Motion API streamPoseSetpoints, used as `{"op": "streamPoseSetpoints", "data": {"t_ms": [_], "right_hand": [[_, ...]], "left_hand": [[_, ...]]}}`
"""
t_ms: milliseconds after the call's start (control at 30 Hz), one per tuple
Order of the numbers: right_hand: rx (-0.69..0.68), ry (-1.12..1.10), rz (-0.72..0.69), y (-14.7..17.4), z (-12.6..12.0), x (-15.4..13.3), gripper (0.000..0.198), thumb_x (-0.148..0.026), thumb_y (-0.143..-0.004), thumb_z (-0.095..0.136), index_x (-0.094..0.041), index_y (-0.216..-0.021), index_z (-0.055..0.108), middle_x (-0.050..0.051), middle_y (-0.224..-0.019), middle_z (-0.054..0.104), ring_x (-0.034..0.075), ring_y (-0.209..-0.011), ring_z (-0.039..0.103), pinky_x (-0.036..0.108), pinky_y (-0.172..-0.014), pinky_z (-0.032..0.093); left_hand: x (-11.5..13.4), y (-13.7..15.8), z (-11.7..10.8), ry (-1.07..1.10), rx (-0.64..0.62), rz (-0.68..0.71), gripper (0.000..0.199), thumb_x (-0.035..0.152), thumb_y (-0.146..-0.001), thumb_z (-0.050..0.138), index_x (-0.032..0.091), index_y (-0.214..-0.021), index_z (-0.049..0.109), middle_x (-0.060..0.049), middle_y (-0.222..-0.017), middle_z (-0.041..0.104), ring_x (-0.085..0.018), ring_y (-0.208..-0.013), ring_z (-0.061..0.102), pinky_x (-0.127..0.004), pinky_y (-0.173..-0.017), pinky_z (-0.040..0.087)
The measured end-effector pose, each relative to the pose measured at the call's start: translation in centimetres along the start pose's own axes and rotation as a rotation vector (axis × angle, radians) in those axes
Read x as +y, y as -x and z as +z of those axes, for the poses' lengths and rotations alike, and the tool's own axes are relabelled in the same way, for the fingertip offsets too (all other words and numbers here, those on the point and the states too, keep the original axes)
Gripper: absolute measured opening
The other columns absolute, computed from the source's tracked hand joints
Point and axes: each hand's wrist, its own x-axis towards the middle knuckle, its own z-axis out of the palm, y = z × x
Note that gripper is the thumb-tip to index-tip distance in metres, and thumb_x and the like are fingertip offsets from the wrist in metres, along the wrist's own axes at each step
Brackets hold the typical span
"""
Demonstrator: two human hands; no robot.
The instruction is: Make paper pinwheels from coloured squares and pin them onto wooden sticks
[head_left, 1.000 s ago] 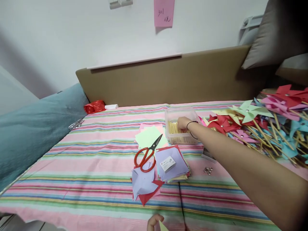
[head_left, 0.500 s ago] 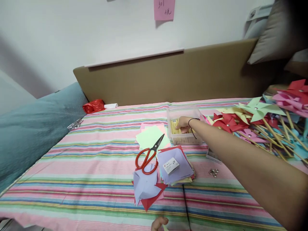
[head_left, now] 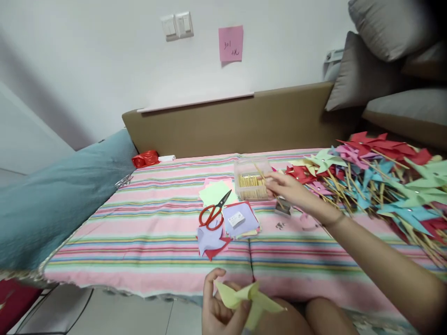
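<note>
At the bottom, my left hand (head_left: 223,304) pinches a yellow paper pinwheel (head_left: 253,298) that has no stick on it. My right hand (head_left: 284,188) holds a thin wooden stick (head_left: 260,171) slantwise, just off the right side of a clear plastic box (head_left: 240,166). Several more sticks (head_left: 249,181) lie inside that box. Left of it, red-handled scissors (head_left: 211,216) rest across pale green paper squares (head_left: 214,191) and a folded lilac pinwheel (head_left: 209,239). A small white box (head_left: 236,218) sits on a stack of coloured squares (head_left: 246,211).
Finished pinwheels on sticks (head_left: 363,184) pile up at the right. Small metal pins (head_left: 280,225) lie on the striped cloth (head_left: 139,232) near a small clear case (head_left: 283,207). Red plastic (head_left: 145,159) lies by the blue armrest (head_left: 80,186). Grey cushions (head_left: 365,74) fill the back right.
My right hand has come out of the stick box with a stick. My left hand has risen into fuller view with the yellow pinwheel. The view has shifted.
</note>
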Motion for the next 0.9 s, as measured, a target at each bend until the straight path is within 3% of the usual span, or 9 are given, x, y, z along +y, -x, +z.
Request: {"op": "streamPoseSetpoints", "data": {"t_ms": [100, 167, 333, 467, 633, 800, 900], "right_hand": [[0.104, -0.216, -0.031, 9.3, 1.2, 0.0, 0.035, -0.041, -0.086, 0.055, -0.016, -0.109, 0.066, -0.005, -0.056, 0.047, 0.011, -0.050, 0.044, 0.022, -0.046, 0.036], [0.191, -0.288, 0.025, 14.6, 2.5, -0.2, 0.039, -0.046, -0.082, 0.061, -0.017, -0.106, 0.070, -0.001, -0.063, 0.053, 0.013, -0.056, 0.048, 0.024, -0.048, 0.037], [0.296, -0.520, 0.100, 23.3, 5.1, -1.6, 0.033, -0.048, -0.080, 0.065, -0.023, -0.101, 0.070, 0.000, -0.069, 0.059, 0.015, -0.062, 0.056, 0.024, -0.056, 0.044], [0.377, -0.617, 0.158, 26.7, 5.4, -2.8, 0.027, -0.047, -0.079, 0.068, -0.025, -0.095, 0.068, 0.001, -0.076, 0.065, 0.016, -0.070, 0.062, 0.023, -0.060, 0.048], [0.422, -0.542, 0.168, 29.2, 4.7, -3.3, 0.019, -0.042, -0.080, 0.068, -0.025, -0.089, 0.071, 0.002, -0.082, 0.068, 0.018, -0.073, 0.063, 0.025, -0.061, 0.050], [0.397, -0.352, -0.034, 30.7, 3.8, -3.4, 0.013, -0.031, -0.086, 0.063, -0.028, -0.092, 0.074, 0.004, -0.094, 0.069, 0.020, -0.088, 0.064, 0.029, -0.073, 0.051], [0.388, -0.250, -0.167, 31.2, 3.5, -3.6, 0.015, -0.025, -0.087, 0.063, -0.030, -0.096, 0.073, 0.003, -0.092, 0.069, 0.020, -0.086, 0.064, 0.029, -0.069, 0.051]], "left_hand": [[1.3, 2.2, 0.7, 0.014, -0.002, 0.015, 0.070, 0.031, -0.049, 0.090, 0.024, -0.103, 0.046, 0.005, -0.068, 0.061, -0.009, -0.054, 0.058, -0.017, -0.053, 0.046], [1.6, 3.6, 1.2, 0.031, 0.007, 0.018, 0.069, 0.029, -0.050, 0.089, 0.024, -0.104, 0.045, 0.005, -0.071, 0.062, -0.009, -0.058, 0.060, -0.017, -0.055, 0.047], [1.7, 7.0, 3.3, 0.047, -0.078, -0.025, 0.072, 0.027, -0.058, 0.086, 0.025, -0.114, 0.041, 0.006, -0.068, 0.063, -0.004, -0.047, 0.053, -0.011, -0.048, 0.037], [1.8, 9.3, 4.7, 0.094, -0.173, -0.028, 0.072, 0.024, -0.062, 0.084, 0.024, -0.119, 0.041, 0.000, -0.082, 0.067, -0.008, -0.062, 0.063, -0.012, -0.048, 0.034], [1.5, 10.9, 4.9, 0.164, -0.307, -0.077, 0.060, 0.019, -0.066, 0.082, 0.023, -0.112, 0.043, 0.002, -0.080, 0.064, -0.009, -0.067, 0.062, -0.019, -0.065, 0.047], [1.4, 11.7, 4.5, 0.289, -0.433, -0.049, 0.050, 0.022, -0.064, 0.084, 0.024, -0.100, 0.048, 0.006, -0.073, 0.057, -0.009, -0.065, 0.061, -0.020, -0.064, 0.048], [1.4, 12.0, 4.6, 0.309, -0.515, 0.008, 0.048, 0.023, -0.064, 0.084, 0.025, -0.097, 0.050, 0.007, -0.071, 0.056, -0.009, -0.066, 0.062, -0.021, -0.067, 0.049]]}}
